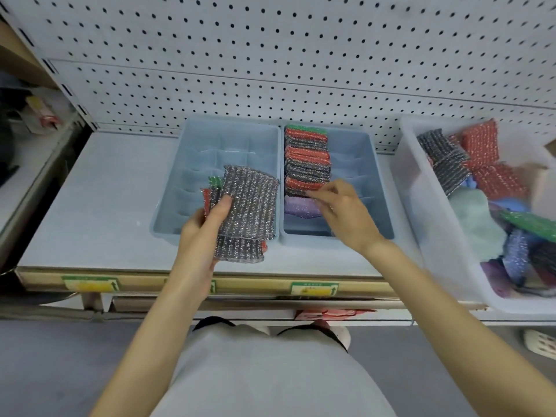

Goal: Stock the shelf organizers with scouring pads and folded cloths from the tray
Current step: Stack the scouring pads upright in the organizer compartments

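Stocking in progress, head view. The left hand grips a pad stack, silver pad uppermost with red and green edges behind, held over the near part of the left organizer, whose compartments look unfilled. The right hand reaches into the right organizer, with bent fingertips touching the near end of the pad row, just behind a purple pad. Whether it pinches a pad or only presses it cannot be told. The right column of this organizer appears vacant. Both organizers sit on the shelf; the tray, at right, holds more pads and a mint cloth. Probable step: seating a pad upright. The next move likely calls for drawing one pad from the stack and slotting it edge-down.
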